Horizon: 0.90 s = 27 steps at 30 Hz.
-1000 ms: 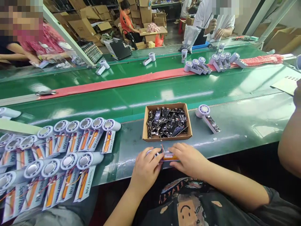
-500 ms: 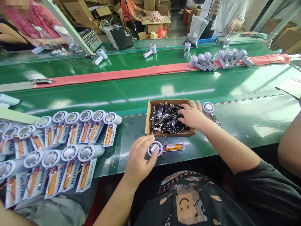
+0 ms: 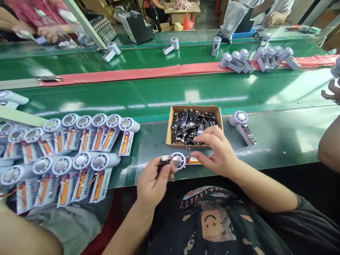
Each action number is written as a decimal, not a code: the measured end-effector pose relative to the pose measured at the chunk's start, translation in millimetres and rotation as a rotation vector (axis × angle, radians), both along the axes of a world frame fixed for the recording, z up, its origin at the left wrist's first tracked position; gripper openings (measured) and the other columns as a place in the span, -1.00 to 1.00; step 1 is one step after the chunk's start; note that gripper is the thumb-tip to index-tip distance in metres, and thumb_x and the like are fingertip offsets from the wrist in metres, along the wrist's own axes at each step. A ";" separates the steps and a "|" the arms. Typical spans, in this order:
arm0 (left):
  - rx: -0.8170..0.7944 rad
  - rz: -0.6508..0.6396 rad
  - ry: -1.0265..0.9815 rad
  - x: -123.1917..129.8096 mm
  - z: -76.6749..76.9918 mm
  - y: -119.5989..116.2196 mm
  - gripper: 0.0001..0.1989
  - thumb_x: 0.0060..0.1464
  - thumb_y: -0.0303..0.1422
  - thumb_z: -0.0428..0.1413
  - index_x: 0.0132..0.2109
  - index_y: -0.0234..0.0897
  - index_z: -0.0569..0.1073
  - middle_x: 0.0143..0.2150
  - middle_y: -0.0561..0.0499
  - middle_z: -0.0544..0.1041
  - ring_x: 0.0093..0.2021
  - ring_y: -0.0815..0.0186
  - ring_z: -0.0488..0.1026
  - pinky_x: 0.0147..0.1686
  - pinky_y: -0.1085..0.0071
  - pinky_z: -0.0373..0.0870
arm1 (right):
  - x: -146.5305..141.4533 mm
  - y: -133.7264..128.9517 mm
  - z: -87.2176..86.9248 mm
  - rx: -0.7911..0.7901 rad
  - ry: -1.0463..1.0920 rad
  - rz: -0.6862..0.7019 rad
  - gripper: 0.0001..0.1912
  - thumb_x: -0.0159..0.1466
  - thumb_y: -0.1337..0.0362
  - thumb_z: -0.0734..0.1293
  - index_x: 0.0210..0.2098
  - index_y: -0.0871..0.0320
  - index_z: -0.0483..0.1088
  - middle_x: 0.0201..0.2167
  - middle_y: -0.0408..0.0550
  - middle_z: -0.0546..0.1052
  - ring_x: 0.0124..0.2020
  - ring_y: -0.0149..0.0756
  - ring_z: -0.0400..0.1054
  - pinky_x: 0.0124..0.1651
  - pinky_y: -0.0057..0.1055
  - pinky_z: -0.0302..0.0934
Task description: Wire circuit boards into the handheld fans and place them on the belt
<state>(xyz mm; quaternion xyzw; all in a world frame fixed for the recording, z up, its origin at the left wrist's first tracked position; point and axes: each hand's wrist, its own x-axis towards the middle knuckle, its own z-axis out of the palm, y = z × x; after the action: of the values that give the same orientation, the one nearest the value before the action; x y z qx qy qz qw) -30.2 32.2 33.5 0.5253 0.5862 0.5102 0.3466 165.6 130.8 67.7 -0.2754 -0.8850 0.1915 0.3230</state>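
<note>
My left hand [image 3: 152, 184] pinches a small dark circuit board [image 3: 164, 161] between thumb and fingers, just left of a handheld fan. That fan [image 3: 177, 161] lies at the bench edge with its round end up, its orange battery [image 3: 193, 160] and thin wires exposed. Above the battery, my right hand [image 3: 219, 152] has its thumb and fingers apart with nothing visible between them; it covers the fan's right end. Behind the fan stands an open cardboard box [image 3: 168, 131] holding a heap of black circuit boards [image 3: 187, 124].
Rows of fans with orange batteries [image 3: 101, 163] fill the bench at left. Another fan [image 3: 240, 118] with a fitted board lies right of the box. More fans [image 3: 239, 58] rest along the red strip [image 3: 148, 72] on the green belt. A co-worker's hand [image 3: 333, 92] shows at far right.
A circuit board is now in my left hand, which was empty beside the fan. My right hand has come out of the box toward me, over the battery. The view has shifted slightly.
</note>
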 end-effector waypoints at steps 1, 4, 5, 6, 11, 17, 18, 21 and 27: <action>-0.021 0.047 -0.109 -3.1 -1.5 -3.2 -0.74 0.29 -0.17 0.02 -0.13 -0.28 0.40 -0.45 0.08 0.49 -0.59 0.45 0.34 -0.55 0.50 0.34 | 0.3 -2.2 -13.3 0.028 -0.059 -0.001 -0.80 0.35 0.17 0.29 -0.10 0.08 0.47 -0.23 -0.02 0.49 -0.19 -0.24 0.32 -0.14 -0.28 0.17; -0.121 0.011 -0.291 -8.8 -7.1 -11.7 -0.71 0.24 -0.12 0.07 -0.14 -0.29 0.37 -0.45 0.10 0.44 -0.59 0.47 0.31 -0.57 0.49 0.30 | 0.7 -8.8 -48.8 0.124 -0.243 0.087 -0.84 0.38 0.25 0.28 -0.14 0.02 0.51 -0.29 -0.10 0.52 -0.27 -0.29 0.27 -0.14 -0.26 0.04; -0.166 -0.021 -0.295 -8.6 -9.5 -14.4 -0.71 0.23 -0.12 0.08 -0.16 -0.29 0.37 -0.45 0.10 0.43 -0.58 0.46 0.32 -0.55 0.48 0.31 | 0.1 -11.1 -57.2 0.141 -0.256 0.096 -0.83 0.38 0.27 0.27 -0.13 0.00 0.51 -0.30 -0.12 0.53 -0.27 -0.29 0.26 -0.13 -0.25 0.01; -0.208 -0.044 -0.286 -7.5 -12.2 -17.0 -0.71 0.23 -0.12 0.08 -0.17 -0.29 0.37 -0.45 0.10 0.42 -0.57 0.46 0.32 -0.52 0.47 0.32 | -0.7 -13.1 -63.4 0.152 -0.245 0.100 -0.82 0.39 0.28 0.26 -0.11 -0.02 0.51 -0.30 -0.13 0.54 -0.27 -0.30 0.26 -0.12 -0.25 0.00; -0.248 -0.011 -0.209 4.4 -25.8 -27.5 -0.79 0.24 -0.21 0.05 -0.17 -0.28 0.38 -0.35 0.05 0.46 -0.48 0.42 0.38 -0.41 0.44 0.40 | -7.8 -16.8 -70.2 0.101 -0.157 0.148 -0.80 0.40 0.28 0.23 -0.17 -0.02 0.51 -0.31 -0.16 0.56 -0.25 -0.30 0.26 -0.08 -0.25 0.00; -0.010 0.008 0.482 7.1 -33.4 -25.0 -0.85 0.21 -0.39 0.04 -0.10 -0.23 0.46 -0.14 -0.06 0.54 -0.09 0.22 0.49 -0.04 0.28 0.44 | -6.6 -17.4 -63.0 -0.309 -0.117 0.101 -0.90 0.36 0.34 0.25 -0.23 0.14 0.41 -0.26 -0.05 0.51 -0.21 -0.29 0.34 -0.16 -0.33 0.16; 0.003 -0.018 0.573 5.0 -35.5 -24.1 -0.81 0.20 -0.43 0.03 -0.07 -0.22 0.47 -0.11 -0.07 0.55 -0.07 0.20 0.49 -0.02 0.25 0.43 | -3.4 -17.1 -62.1 -0.363 -0.116 0.094 -0.91 0.36 0.36 0.24 -0.23 0.14 0.40 -0.25 -0.04 0.49 -0.21 -0.29 0.34 -0.16 -0.34 0.19; -0.048 -0.093 0.689 -1.9 -42.2 -23.6 -0.72 0.13 -0.51 0.02 -0.07 -0.22 0.51 -0.08 -0.09 0.56 -0.08 0.16 0.50 -0.05 0.21 0.45 | 7.6 -14.8 -61.3 -0.461 -0.073 0.066 -0.91 0.34 0.41 0.23 -0.26 0.14 0.36 -0.26 -0.05 0.46 -0.22 -0.31 0.35 -0.13 -0.34 0.24; -0.056 0.012 0.235 14.7 -38.8 -25.0 -0.88 0.18 -0.37 0.09 -0.20 -0.24 0.52 -0.35 0.04 0.55 -0.37 0.34 0.49 -0.32 0.44 0.44 | 8.6 -20.7 -67.6 -0.375 0.030 0.043 -0.94 0.33 0.37 0.28 -0.27 0.15 0.40 -0.36 -0.10 0.44 -0.31 -0.35 0.32 -0.24 -0.41 0.19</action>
<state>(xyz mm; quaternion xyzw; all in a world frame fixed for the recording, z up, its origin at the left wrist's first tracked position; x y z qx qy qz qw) -15.4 7.2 -5.3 0.5682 0.6397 0.4308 0.2871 174.2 110.1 0.1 -0.3091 -0.8344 0.3642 0.2751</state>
